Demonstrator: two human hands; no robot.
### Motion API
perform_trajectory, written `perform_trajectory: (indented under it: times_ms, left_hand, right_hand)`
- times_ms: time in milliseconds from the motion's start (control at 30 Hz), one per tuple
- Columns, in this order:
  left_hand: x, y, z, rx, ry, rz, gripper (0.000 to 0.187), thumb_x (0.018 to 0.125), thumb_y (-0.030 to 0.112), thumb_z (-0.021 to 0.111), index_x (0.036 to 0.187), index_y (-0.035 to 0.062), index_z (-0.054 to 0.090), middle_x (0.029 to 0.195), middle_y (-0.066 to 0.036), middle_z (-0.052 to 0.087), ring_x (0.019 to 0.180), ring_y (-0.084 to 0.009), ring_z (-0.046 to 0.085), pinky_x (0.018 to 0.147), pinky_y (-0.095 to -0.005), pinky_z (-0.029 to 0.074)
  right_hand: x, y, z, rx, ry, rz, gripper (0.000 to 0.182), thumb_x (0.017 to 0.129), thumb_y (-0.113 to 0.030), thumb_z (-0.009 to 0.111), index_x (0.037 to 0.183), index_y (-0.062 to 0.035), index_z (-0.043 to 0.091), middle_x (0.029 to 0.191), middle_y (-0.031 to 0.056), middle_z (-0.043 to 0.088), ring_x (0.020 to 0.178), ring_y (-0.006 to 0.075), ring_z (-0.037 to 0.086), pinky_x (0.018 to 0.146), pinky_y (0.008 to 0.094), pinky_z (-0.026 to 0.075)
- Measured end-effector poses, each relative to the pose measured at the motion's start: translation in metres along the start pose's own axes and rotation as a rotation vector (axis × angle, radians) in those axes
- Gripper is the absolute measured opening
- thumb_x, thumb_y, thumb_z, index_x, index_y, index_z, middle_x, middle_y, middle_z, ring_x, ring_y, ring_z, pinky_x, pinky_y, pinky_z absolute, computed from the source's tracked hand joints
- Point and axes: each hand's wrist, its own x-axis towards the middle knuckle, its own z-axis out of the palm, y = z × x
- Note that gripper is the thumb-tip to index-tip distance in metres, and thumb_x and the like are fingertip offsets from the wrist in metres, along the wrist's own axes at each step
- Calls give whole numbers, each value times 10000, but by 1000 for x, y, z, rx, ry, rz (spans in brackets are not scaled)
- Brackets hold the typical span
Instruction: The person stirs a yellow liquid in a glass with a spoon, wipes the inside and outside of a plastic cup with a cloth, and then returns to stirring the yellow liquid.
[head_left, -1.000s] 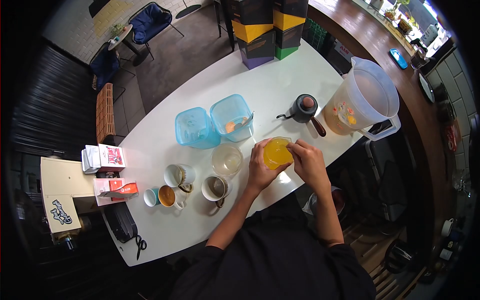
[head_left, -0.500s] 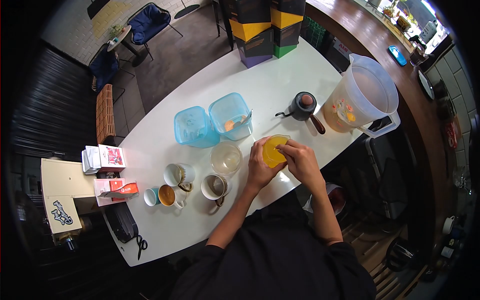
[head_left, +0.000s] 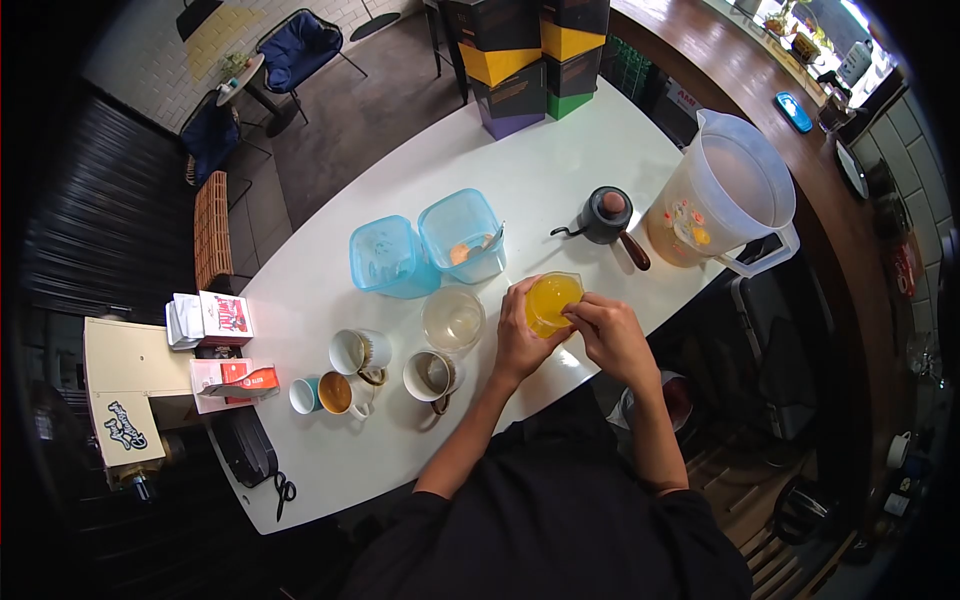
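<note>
My left hand (head_left: 520,338) is wrapped round a clear cup of yellow liquid (head_left: 553,298), holding it near the table's front edge. The fingers of my right hand (head_left: 613,338) are pinched together at the cup's right rim; whatever is between them is too small to make out. Left of the cup stands a clear plastic tub (head_left: 453,319). Behind it are two light blue containers, one looking bare inside (head_left: 385,270) and one with an orange-brown substance and a spoon (head_left: 462,230). A mug (head_left: 432,376) stands left of my left forearm.
A small black kettle (head_left: 606,214) and a large pitcher (head_left: 690,215) stand at the right. More cups (head_left: 345,395) sit at left, near scissors (head_left: 284,490) and card holders (head_left: 235,380). Dark boxes (head_left: 510,95) are stacked at the far edge of the white table (head_left: 400,170).
My right hand has moved from over the middle of the yellow liquid to the cup's right rim. My left hand keeps its hold on the cup.
</note>
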Motion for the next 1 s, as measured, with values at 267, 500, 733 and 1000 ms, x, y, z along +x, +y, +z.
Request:
perform_trajectory:
  times_ms: [267, 500, 733, 1000]
  left_hand:
    - [0, 4, -2, 50, 2, 18, 776, 679, 191, 917, 1328, 45, 516, 1237, -159, 603, 1158, -347, 599, 986, -440, 489]
    - [-1, 1, 0, 15, 1, -6, 835, 680, 349, 934, 1331, 43, 512, 1275, -151, 587, 1207, -362, 556, 1025, -466, 466]
    - [-2, -1, -1, -1, -10, -7, 815, 677, 287, 923, 1339, 51, 511, 1285, -150, 584, 1211, -367, 551, 1031, -463, 463]
    - [0, 1, -1, 14, -14, -7, 795, 679, 272, 914, 1333, 52, 519, 1286, -147, 585, 1207, -367, 551, 1028, -460, 464]
  right_hand:
    - [10, 4, 11, -65, 54, -58, 158, 875, -27, 615, 990, -27, 724, 888, 151, 673, 764, 378, 666, 685, 443, 530]
    - [5, 3, -4, -210, 94, -1, 103, 873, -40, 630, 948, -23, 699, 849, 152, 644, 745, 380, 649, 669, 455, 520]
    - [2, -1, 1, -58, -6, -1, 138, 862, -35, 634, 954, -19, 736, 854, 159, 666, 766, 377, 667, 689, 441, 531]
    - [14, 4, 12, -65, 103, -60, 168, 873, -19, 610, 978, -19, 741, 877, 161, 674, 759, 376, 667, 692, 440, 534]
